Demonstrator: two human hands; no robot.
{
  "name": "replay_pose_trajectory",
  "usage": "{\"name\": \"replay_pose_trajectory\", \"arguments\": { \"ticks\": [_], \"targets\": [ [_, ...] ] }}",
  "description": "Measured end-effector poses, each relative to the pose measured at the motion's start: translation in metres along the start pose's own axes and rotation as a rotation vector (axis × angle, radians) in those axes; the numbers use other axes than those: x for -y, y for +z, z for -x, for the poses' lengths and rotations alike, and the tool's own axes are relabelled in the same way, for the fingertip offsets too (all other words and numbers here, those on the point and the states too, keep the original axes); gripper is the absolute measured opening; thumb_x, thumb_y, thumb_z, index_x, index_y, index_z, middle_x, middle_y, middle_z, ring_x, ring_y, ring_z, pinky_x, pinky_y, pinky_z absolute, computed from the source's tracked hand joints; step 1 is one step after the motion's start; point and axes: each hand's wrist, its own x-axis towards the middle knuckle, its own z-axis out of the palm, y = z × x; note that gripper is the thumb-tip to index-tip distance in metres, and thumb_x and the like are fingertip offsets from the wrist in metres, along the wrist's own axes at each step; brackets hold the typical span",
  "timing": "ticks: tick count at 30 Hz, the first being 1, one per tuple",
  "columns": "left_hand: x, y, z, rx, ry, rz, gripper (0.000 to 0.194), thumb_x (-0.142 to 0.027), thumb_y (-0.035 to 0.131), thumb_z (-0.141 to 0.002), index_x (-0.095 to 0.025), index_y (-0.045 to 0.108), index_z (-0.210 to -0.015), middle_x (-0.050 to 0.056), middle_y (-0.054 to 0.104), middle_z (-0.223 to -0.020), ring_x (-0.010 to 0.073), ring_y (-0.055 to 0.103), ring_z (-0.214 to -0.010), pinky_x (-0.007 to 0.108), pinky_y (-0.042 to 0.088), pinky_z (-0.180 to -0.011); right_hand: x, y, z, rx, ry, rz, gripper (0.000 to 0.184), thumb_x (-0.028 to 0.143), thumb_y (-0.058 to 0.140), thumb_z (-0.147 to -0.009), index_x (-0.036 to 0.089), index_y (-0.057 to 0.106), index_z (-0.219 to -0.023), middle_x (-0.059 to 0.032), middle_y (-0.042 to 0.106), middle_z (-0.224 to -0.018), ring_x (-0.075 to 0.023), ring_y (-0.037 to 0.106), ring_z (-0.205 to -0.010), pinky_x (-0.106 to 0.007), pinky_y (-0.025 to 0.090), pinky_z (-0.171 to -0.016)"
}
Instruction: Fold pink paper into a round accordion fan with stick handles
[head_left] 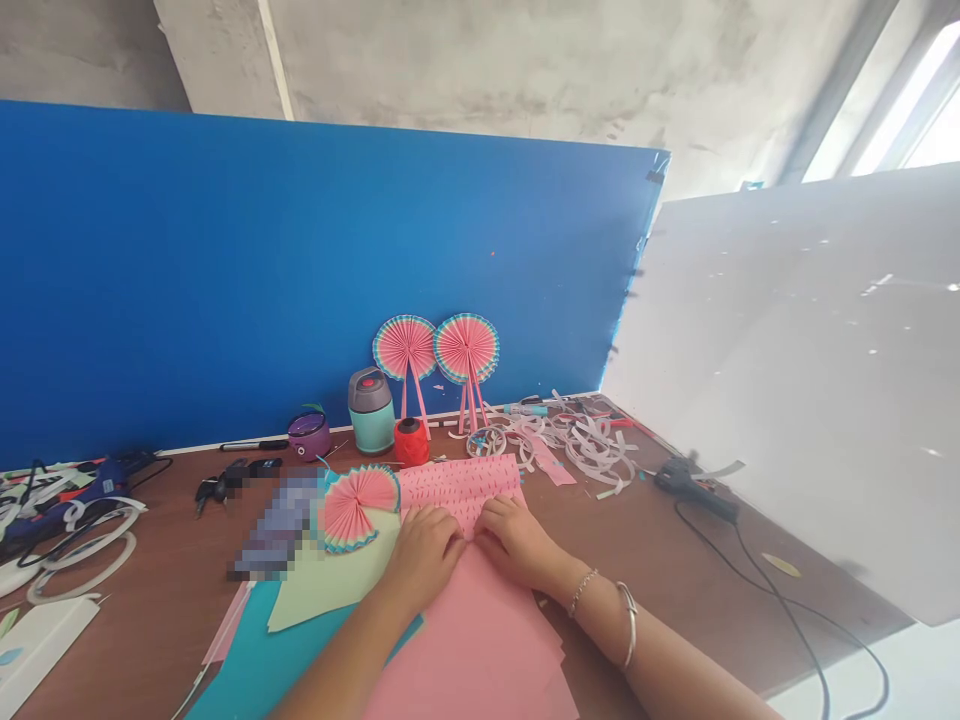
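A pink paper with small red dashes (461,478) lies in front of me, its far part showing crosswise creases. My left hand (426,550) is closed at its near edge, thumb and fingers pinched together. Close beside it, my right hand (516,540) pinches the same edge, fingers curled. Plain pink sheets (465,640) are spread beneath both hands and toward me. Left of my left hand, a partly opened pleated paper fan (356,510), pink with a blue-green rim, rests on a pale green sheet (330,580). A teal sheet (262,650) lies under that.
Two round pleated fans (466,348) lean on the blue partition (247,270). Before them stand a teal jar with a grey lid (371,415), a red spool (411,442) and a purple cup (309,437). Paper strips (596,450) pile up at right, near a corded black tool (694,490).
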Motion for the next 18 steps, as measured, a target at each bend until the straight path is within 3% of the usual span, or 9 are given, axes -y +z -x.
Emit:
{"name": "replay_pose_trajectory", "arguments": {
  "ticks": [6,18],
  "targets": [
    [-0.0025,0.0021,0.0013,-0.022,-0.092,-0.011,0.013,-0.020,0.049,-0.081,-0.020,0.058,-0.072,0.003,0.061,-0.084,0.0201,0.053,-0.089,0.035,0.034,-0.080,-0.0037,0.0058,-0.0004,-0.048,0.115,-0.149,0.013,0.010,0.055,-0.079,0.016,0.055,-0.068,-0.0030,0.055,-0.080,-0.0162,0.049,-0.081,-0.027,0.038,-0.072],
    [-0.0027,0.0061,-0.0062,-0.013,-0.209,-0.104,0.013,-0.021,0.049,-0.078,-0.020,0.058,-0.067,0.005,0.060,-0.087,0.0224,0.051,-0.096,0.038,0.033,-0.084,0.0017,-0.0032,-0.0031,0.040,0.296,0.017,0.019,0.027,0.061,-0.080,0.016,0.057,-0.065,-0.0035,0.058,-0.086,-0.0184,0.050,-0.087,-0.030,0.034,-0.074]
  ]
}}
